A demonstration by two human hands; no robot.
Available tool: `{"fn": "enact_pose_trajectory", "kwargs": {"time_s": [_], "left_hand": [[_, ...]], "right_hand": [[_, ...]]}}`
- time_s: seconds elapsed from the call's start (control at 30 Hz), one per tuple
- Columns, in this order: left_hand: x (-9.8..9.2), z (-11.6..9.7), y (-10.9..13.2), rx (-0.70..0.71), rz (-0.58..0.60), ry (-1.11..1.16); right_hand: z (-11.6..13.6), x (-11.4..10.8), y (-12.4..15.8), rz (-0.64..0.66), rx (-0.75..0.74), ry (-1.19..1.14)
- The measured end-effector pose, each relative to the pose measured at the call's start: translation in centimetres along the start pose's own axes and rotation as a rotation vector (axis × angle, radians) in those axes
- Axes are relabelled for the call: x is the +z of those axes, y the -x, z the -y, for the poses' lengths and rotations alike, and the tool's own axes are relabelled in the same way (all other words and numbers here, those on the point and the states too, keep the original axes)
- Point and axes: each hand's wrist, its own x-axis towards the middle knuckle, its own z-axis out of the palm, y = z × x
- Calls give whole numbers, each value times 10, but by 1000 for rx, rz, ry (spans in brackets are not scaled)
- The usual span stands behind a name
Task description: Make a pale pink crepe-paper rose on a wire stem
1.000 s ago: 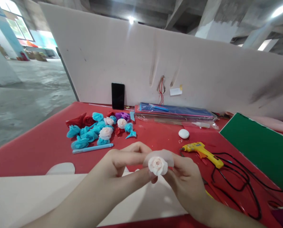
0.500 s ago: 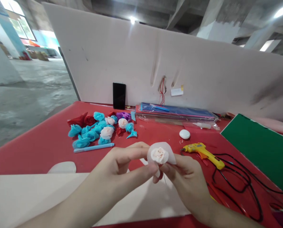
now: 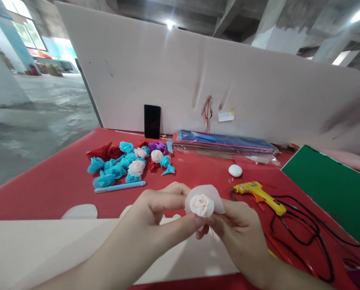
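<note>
A small pale pink paper rose (image 3: 201, 205) with a loose outer petal (image 3: 214, 197) is held up over the table between both hands. My left hand (image 3: 158, 211) pinches its base from the left, thumb under the bloom. My right hand (image 3: 242, 233) grips the base from the right, fingers closed behind the petal. Below the hands lies a pale sheet of paper (image 3: 32, 245) on the red table (image 3: 53, 181).
A heap of blue, red, white and purple paper flowers (image 3: 127, 163) and a blue pen (image 3: 119, 187) lie at the left. A yellow glue gun (image 3: 258, 194) with black cord (image 3: 301, 233), a white oval object (image 3: 235, 170), stacked paper sheets (image 3: 225, 141), a green board (image 3: 334, 189) and a black phone (image 3: 152, 121) lie behind.
The rose was raised a little and turned between the fingers, then settled back down slightly. Both hands kept their hold on it.
</note>
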Motion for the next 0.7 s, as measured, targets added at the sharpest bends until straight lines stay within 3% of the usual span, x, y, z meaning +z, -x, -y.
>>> {"fn": "enact_pose_trajectory", "kwargs": {"time_s": [0.7], "left_hand": [[1,1,0,7,1,145]], "right_hand": [[3,1,-1,26,56,4]]}}
